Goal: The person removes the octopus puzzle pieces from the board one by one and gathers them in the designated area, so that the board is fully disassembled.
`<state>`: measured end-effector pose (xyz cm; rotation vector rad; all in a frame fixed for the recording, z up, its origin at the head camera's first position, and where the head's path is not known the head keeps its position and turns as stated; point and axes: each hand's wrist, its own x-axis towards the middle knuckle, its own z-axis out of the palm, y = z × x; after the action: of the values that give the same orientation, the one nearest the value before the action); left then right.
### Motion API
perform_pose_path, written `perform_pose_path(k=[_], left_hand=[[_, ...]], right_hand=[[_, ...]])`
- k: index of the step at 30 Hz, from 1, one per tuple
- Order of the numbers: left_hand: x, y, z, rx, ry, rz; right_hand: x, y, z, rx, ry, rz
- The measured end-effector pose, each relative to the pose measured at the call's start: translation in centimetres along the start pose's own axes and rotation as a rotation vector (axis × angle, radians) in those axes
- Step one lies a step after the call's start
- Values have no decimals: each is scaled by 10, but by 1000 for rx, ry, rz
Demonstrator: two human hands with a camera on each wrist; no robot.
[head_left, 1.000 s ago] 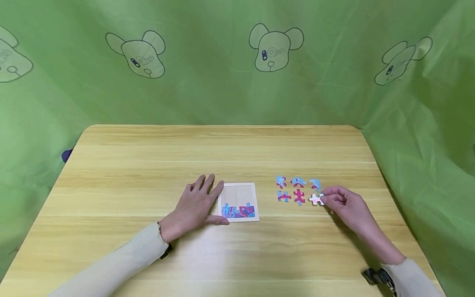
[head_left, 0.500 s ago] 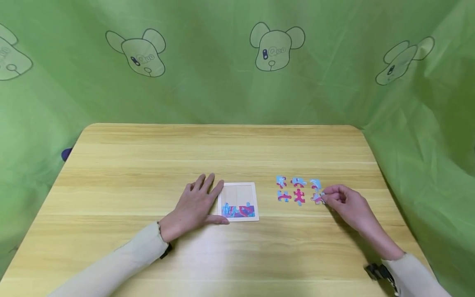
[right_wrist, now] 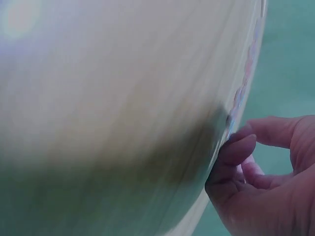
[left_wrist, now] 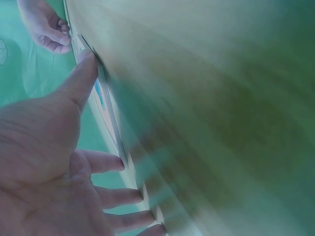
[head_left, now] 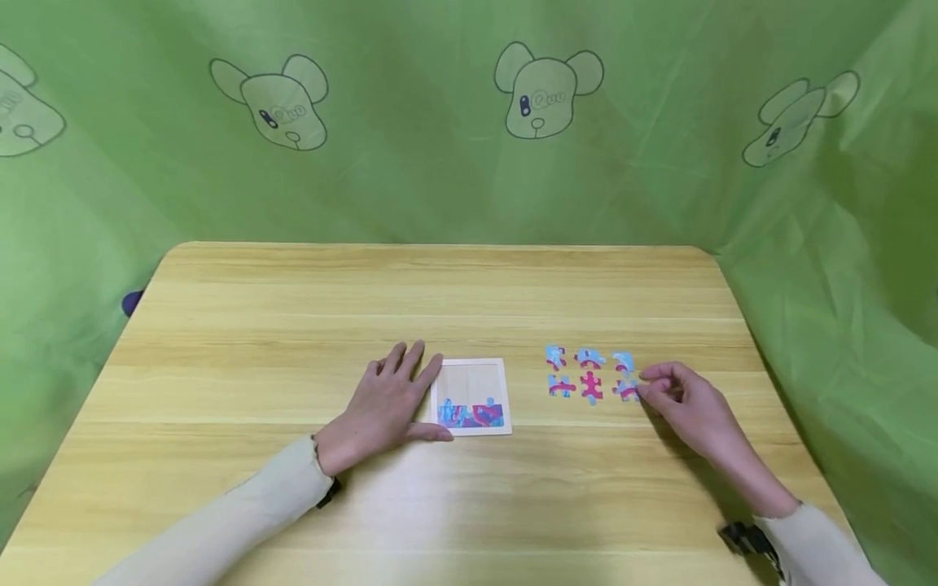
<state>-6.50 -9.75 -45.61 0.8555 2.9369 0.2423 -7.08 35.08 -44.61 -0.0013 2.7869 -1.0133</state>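
A square wooden puzzle tray (head_left: 508, 399) lies flat on the table, its lower part filled with joined blue, purple and pink pieces (head_left: 471, 415). My left hand (head_left: 384, 403) rests at the tray's left side, fingers spread and thumb along the near corner. In the left wrist view the thumb (left_wrist: 81, 78) touches the tray's edge. To the right, several loose jigsaw pieces lie in two rows, among them a red one (head_left: 590, 386). My right hand (head_left: 692, 411) pinches the right edge of the near-row end jigsaw piece (head_left: 625, 391); its fingertips partly hide that edge.
The pale wooden table (head_left: 293, 325) has rounded far corners. Green cloth (head_left: 425, 163) printed with bear heads hangs behind and beside it. A dark purple object (head_left: 132, 303) shows at the table's left edge.
The end jigsaw piece, earlier pale with glare, now shows its colours and lies in line with the near row. My right hand has shifted very slightly; my left hand has stayed put.
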Motion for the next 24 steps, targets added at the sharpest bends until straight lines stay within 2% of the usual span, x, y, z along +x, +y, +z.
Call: perform_pose_path(k=[7, 15, 21, 24], left_hand=[[-1, 1, 1, -19, -35, -16], [2, -1, -5, -34, -41, 3], [1, -4, -7, -59, -68, 13], [0, -4, -6, -62, -61, 13]], right_hand=[[-9, -24, 14, 61, -28, -10], [-8, -62, 39, 179, -37, -101], [-5, -96, 61, 322, -152, -147], [-4, -112, 72, 348, -219, -159]])
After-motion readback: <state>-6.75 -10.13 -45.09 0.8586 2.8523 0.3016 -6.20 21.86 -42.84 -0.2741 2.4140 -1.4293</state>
